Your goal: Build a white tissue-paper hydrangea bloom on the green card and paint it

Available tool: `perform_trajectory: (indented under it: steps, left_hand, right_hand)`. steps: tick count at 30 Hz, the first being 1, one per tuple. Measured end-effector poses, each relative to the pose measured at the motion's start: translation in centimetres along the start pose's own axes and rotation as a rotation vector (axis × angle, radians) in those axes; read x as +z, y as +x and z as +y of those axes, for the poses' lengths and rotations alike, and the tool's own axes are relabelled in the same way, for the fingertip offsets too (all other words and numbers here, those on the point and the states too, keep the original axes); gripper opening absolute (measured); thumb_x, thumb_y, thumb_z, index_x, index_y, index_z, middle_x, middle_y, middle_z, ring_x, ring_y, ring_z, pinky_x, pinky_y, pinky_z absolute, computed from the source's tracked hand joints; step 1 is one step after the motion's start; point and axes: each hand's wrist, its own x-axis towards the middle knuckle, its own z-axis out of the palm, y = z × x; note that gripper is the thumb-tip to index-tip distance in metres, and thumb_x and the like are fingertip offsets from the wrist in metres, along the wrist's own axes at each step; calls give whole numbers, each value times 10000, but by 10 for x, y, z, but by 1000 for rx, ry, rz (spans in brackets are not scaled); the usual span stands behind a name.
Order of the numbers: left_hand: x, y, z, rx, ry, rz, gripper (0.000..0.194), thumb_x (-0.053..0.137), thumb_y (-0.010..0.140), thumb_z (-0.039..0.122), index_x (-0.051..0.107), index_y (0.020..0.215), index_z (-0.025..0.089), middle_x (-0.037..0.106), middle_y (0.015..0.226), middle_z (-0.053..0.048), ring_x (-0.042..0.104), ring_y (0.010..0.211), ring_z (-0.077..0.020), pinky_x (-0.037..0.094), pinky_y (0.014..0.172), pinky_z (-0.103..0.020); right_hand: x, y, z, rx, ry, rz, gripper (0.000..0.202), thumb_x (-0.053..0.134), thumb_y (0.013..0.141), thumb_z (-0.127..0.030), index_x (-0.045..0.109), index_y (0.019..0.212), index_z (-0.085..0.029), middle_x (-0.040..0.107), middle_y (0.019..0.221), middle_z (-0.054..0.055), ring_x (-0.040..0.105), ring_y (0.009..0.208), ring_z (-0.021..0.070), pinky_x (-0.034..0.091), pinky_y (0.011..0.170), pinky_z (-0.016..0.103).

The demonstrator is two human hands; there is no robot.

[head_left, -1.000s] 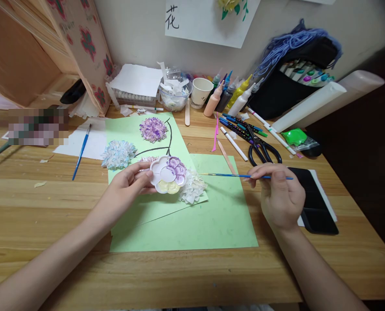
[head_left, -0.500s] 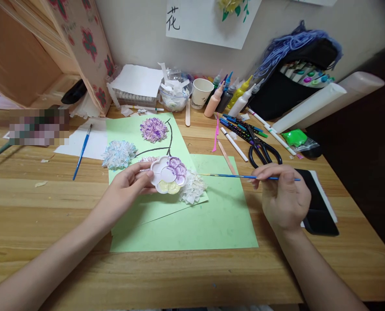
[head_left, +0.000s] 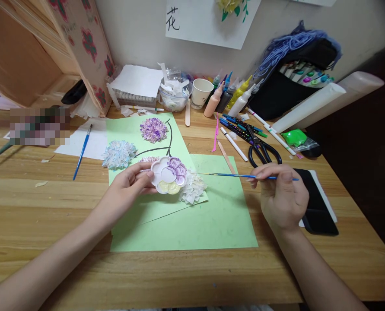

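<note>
Pinched between the thumb and fingers of my left hand (head_left: 134,178) is a white flower-shaped paint palette (head_left: 168,174), with purple and pale yellow paint in its wells. My right hand (head_left: 284,196) grips a thin blue paintbrush (head_left: 240,176), whose tip points left at a white paper flower (head_left: 192,188). Whether the bristles touch the petals I cannot tell. Purple (head_left: 154,130) and blue-white (head_left: 119,154) paper flowers rest on a green sheet (head_left: 179,138) with black drawn stems. A pinkish flower is mostly hidden behind the palette.
A second green sheet (head_left: 224,229) lies underneath. Another blue brush (head_left: 82,152) rests on white paper at the left. Scissors (head_left: 265,149), pens and a white marker (head_left: 234,144) lie to the right. Paint bottles (head_left: 214,101), a paper cup (head_left: 202,93) and a bowl (head_left: 175,99) stand along the wall.
My right hand and the paintbrush have shifted very slightly to the left. My left hand and the palette stay where they were.
</note>
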Motion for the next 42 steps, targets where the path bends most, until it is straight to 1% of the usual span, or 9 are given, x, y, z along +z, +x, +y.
perform_trajectory:
  steps: [5,8,12,18,23,27,29,37,42]
  left_hand:
    - [2,-1,1,12,0,19,390,626,765,405,630,1098,203,687,995,-32,658,844,-173,577,774,-290]
    - [3,-1,2,-2,-7,33,380,635,754,410,634,1059,183,682,937,-24,654,781,-155,578,768,-297]
    - [2,-1,0,-15,-45,2,367,629,768,404,615,1054,174,652,801,11,638,732,-123,570,758,-259]
    - [1,0,-1,-15,-80,-24,334,627,780,387,606,1035,172,637,796,21,625,714,-101,561,726,-211]
    - [1,1,-2,-5,-79,-23,356,631,778,393,607,1061,179,616,770,24,619,737,-111,559,740,-216]
    - [1,1,-2,-3,-61,-14,375,629,774,402,615,1075,178,606,742,20,613,740,-123,561,752,-241]
    - [1,1,-2,-1,-56,-7,382,629,772,402,616,1082,179,615,760,13,614,744,-128,563,750,-250]
    - [1,0,0,-7,-65,10,373,640,757,397,622,1060,180,651,885,-2,628,735,-120,566,734,-242]
    - [1,0,1,-14,-68,7,421,638,752,404,606,1092,159,667,860,-12,637,753,-138,564,740,-252]
  right_hand:
    - [3,-9,-1,25,92,-222,298,376,944,-290,638,839,-197,612,792,48,571,684,147,452,549,274]
    - [5,-15,-1,47,54,-352,297,373,943,-303,644,881,-200,617,813,60,579,745,164,458,599,286]
    - [4,-19,0,36,-14,-442,304,369,941,-309,654,907,-209,623,810,71,568,749,177,461,632,306]
    - [3,-19,-1,42,-13,-404,286,383,935,-297,662,909,-241,623,794,71,566,755,191,460,630,311]
    - [2,-16,-5,55,13,-359,299,365,942,-298,654,899,-232,612,814,66,559,743,181,448,648,308]
    - [1,-13,-5,55,19,-438,307,345,949,-271,643,911,-209,600,857,61,552,794,165,435,656,285]
    - [0,-12,-4,51,11,-445,311,342,948,-266,644,902,-204,599,841,58,546,797,163,428,661,283]
    - [-6,-5,-6,68,11,-286,306,406,910,-300,662,770,-208,596,727,58,547,714,188,423,628,315]
    - [-3,-2,-6,75,71,-171,281,426,905,-303,660,790,-197,594,789,61,548,692,167,440,565,294]
